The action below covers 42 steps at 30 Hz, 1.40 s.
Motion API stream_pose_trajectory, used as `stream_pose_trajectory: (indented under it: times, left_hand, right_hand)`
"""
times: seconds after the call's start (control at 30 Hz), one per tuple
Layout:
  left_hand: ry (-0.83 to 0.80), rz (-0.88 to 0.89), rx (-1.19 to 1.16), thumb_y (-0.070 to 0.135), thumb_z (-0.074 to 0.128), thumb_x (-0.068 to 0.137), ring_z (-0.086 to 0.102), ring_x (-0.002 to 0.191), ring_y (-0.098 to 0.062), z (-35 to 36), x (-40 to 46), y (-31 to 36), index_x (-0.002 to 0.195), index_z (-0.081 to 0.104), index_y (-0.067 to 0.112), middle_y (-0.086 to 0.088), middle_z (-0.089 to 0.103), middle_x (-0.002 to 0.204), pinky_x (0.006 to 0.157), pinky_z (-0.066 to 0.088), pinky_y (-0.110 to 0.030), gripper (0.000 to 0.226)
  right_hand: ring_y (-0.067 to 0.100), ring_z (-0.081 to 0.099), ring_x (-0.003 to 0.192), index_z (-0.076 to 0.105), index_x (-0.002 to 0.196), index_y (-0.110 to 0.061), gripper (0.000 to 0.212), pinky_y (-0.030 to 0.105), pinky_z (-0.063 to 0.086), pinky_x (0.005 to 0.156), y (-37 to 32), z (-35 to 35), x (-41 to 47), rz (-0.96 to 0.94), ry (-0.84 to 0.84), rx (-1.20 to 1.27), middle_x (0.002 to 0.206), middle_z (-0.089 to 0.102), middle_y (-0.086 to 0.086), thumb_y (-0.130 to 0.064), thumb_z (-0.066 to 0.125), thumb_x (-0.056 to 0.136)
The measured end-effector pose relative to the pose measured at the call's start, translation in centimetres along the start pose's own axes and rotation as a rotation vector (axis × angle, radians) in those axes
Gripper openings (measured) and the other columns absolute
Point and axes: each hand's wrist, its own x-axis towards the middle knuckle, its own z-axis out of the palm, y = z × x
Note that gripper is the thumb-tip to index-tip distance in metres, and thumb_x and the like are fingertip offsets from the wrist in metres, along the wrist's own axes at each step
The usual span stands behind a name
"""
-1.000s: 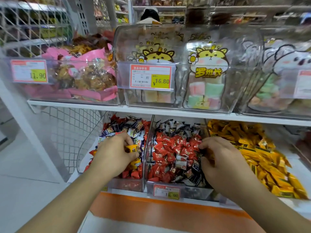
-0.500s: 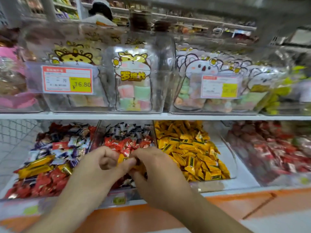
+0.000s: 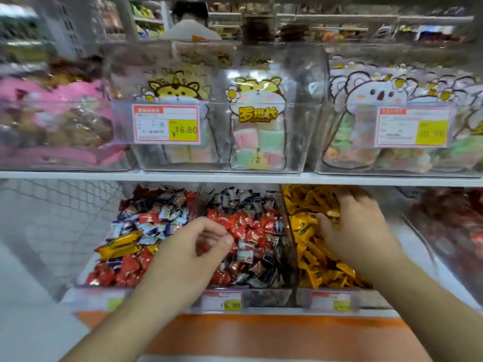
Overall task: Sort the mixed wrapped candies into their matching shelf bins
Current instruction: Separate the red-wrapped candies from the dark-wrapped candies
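Note:
On the lower shelf stand three clear bins. The left bin [image 3: 86, 291] holds mixed red, blue-white and a few long yellow candies [image 3: 121, 248]. Red and dark-wrapped candies [image 3: 251, 228] fill the middle bin. The third bin holds only yellow candies [image 3: 311, 257]. My left hand [image 3: 193, 254] hovers over the divider between the left and middle bins, fingers loosely curled and holding nothing. My right hand [image 3: 358, 231] reaches into the yellow bin with a small yellow candy [image 3: 333, 213] between thumb and fingers, blurred by motion.
A fourth bin of red candies [image 3: 454, 231] stands at the far right. The upper shelf [image 3: 235, 176] carries clear tubs of marshmallows [image 3: 258, 142] and pink-wrapped snacks [image 3: 52, 121]. Wire mesh [image 3: 52, 205] closes the left end. An orange ledge [image 3: 261, 333] runs below.
The hands met over the middle bin and the yellow candy passed from left to right. The right hand has since moved right into the yellow bin; the left hand stays, without it.

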Motion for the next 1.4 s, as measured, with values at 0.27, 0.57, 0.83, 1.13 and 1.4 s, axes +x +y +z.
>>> stream_pose_trajectory:
  times: [0.27,0.57,0.83,1.13,1.4]
  left_hand:
    - [0.197,0.032,0.451,0.026,0.069,0.096,0.062,0.099,-0.007,-6.9,2.3,-5.9,0.109,0.064,0.034,0.016,0.062,0.104,0.083,0.050,-0.028,0.016]
    - [0.040,-0.122,0.896,0.043,0.071,0.091,0.046,0.130,-0.021,-12.3,3.8,-11.6,0.139,0.057,0.042,0.011,0.064,0.134,0.103,0.030,-0.042,0.050]
    - [0.030,-0.106,0.977,0.048,0.068,0.092,0.043,0.125,-0.022,-11.2,4.9,-12.0,0.134,0.058,0.037,0.007,0.067,0.120,0.097,0.025,-0.042,0.045]
    - [0.152,-0.061,0.901,0.044,0.071,0.091,0.063,0.113,-0.015,-11.6,4.9,-11.7,0.130,0.062,0.038,0.014,0.072,0.116,0.111,0.023,-0.038,0.041]
    - [0.107,-0.097,0.958,0.039,0.073,0.090,0.063,0.097,-0.015,-10.6,4.9,-11.9,0.110,0.071,0.035,0.011,0.072,0.093,0.103,0.021,-0.038,0.020]
  right_hand:
    - [0.028,0.049,0.133,0.056,0.141,-0.013,0.055,0.041,0.043,0.110,-5.4,0.5,-3.2,-0.215,-0.106,0.149,0.137,0.058,0.006,-0.029,0.072,0.091]
    - [0.028,0.056,0.127,0.064,0.131,-0.014,0.048,0.038,0.043,0.107,-7.0,1.7,-3.7,-0.231,-0.107,0.175,0.129,0.064,0.004,-0.017,0.078,0.085]
    - [0.024,0.055,0.127,0.064,0.131,-0.016,0.049,0.029,0.034,0.106,-7.3,2.4,-4.0,-0.272,-0.161,0.149,0.128,0.064,0.002,-0.014,0.079,0.084]
    - [0.024,0.053,0.130,0.062,0.133,-0.015,0.049,0.029,0.035,0.107,-7.1,2.3,-4.1,-0.282,-0.167,0.190,0.130,0.062,0.002,-0.014,0.076,0.086]
    - [0.023,0.053,0.129,0.064,0.131,-0.014,0.046,0.026,0.032,0.105,-6.5,2.4,-4.2,-0.306,-0.136,0.195,0.129,0.064,0.003,-0.015,0.075,0.087]
